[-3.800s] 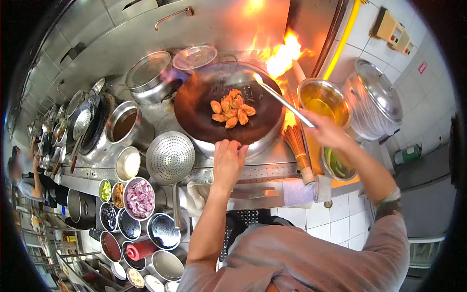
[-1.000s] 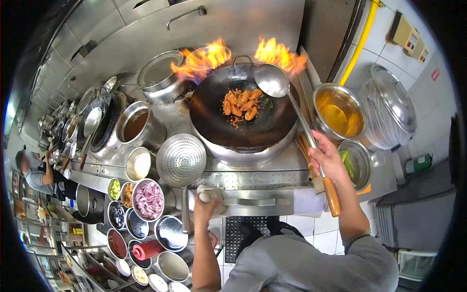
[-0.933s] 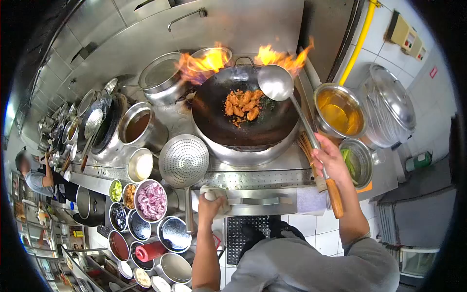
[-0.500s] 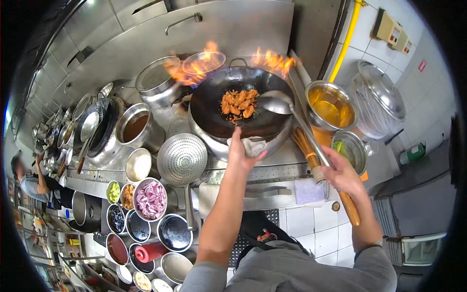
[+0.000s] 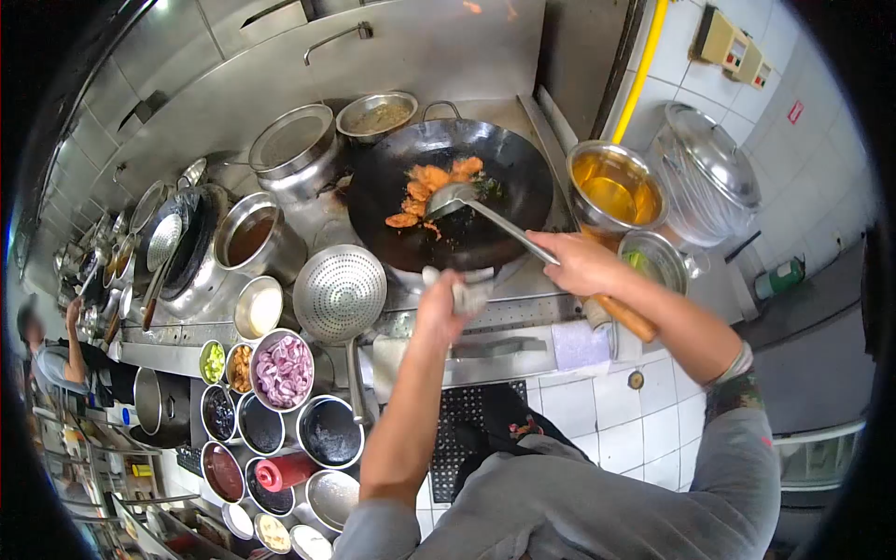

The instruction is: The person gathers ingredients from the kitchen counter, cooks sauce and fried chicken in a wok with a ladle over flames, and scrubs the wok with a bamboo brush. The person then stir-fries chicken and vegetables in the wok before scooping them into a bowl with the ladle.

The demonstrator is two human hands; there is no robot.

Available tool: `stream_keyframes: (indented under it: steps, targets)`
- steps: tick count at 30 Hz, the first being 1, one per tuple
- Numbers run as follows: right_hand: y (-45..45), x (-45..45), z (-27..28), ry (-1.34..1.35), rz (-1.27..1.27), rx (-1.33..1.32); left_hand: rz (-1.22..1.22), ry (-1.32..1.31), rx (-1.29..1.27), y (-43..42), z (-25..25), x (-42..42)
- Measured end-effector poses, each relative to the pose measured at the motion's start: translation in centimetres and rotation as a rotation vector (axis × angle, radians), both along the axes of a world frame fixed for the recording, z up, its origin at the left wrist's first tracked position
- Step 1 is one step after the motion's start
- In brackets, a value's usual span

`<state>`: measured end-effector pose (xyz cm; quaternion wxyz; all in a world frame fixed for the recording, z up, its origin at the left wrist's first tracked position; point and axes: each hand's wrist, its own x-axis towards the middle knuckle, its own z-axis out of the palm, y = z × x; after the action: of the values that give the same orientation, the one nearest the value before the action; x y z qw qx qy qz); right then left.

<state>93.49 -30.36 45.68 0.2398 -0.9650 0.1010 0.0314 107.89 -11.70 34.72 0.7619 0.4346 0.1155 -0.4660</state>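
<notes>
My right hand (image 5: 583,264) is wrapped round the long handle of a ladle (image 5: 451,198), which has a metal shaft and a wooden end. The ladle's bowl is down in the black wok (image 5: 513,210), against browned fried pieces (image 5: 431,177). Some dark green leaves (image 5: 487,187) lie to the right of the pieces. At the wok's near side, my left hand (image 5: 442,308) is closed on a whitish folded cloth (image 5: 474,291). Hand and cloth cover the near rim, so whether the rim itself is gripped is hidden.
Left of the wok are a perforated strainer (image 5: 339,291), a pot of brown liquid (image 5: 247,241) and a bowl of sliced onions (image 5: 283,371) among several containers. A bowl of yellow oil (image 5: 621,191) stands right. Another person (image 5: 61,359) works far left.
The ladle has swung left into the food, and the pieces have shifted. My left hand has closed on the cloth. Green leaves now show, and the large flames behind the wok are gone.
</notes>
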Motion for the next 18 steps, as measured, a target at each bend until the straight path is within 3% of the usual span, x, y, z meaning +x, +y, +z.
stream_keyframes:
  steps: [3, 4, 5, 6, 9, 10, 15, 18]
  targets:
    - [-0.8, -1.3, -0.5, -0.186, -0.082, 0.107, -0.047, -0.050, -0.081, 4.9, -2.0, -5.2]
    - [-1.8, -2.4, -1.0, -0.231, -0.091, 0.198, 0.059, -0.102, -0.131, 5.4, -0.6, -6.5]
    - [-1.8, -2.9, 0.9, -0.156, -0.243, 0.517, 0.174, -0.130, -0.175, 5.7, 0.4, -8.1]
    - [-0.8, -4.4, 3.3, -0.032, -0.403, 0.842, 0.087, 0.016, -0.102, 6.2, 1.3, -7.2]
    - [-1.5, -4.1, 6.0, -0.102, -0.475, 1.133, 0.113, 0.068, -0.185, 5.0, 4.7, -3.8]
    - [-2.2, -3.6, 6.2, -0.097, -0.445, 1.152, 0.136, 0.060, -0.075, 4.4, 5.4, -4.0]
    - [-6.2, -1.3, 6.2, -0.101, -0.424, 1.202, 0.276, -0.144, -0.075, 1.3, 6.8, -6.7]
    - [-7.0, 1.7, 5.9, -0.018, -0.386, 1.152, 0.458, -0.613, 0.208, -1.2, 2.1, -9.4]
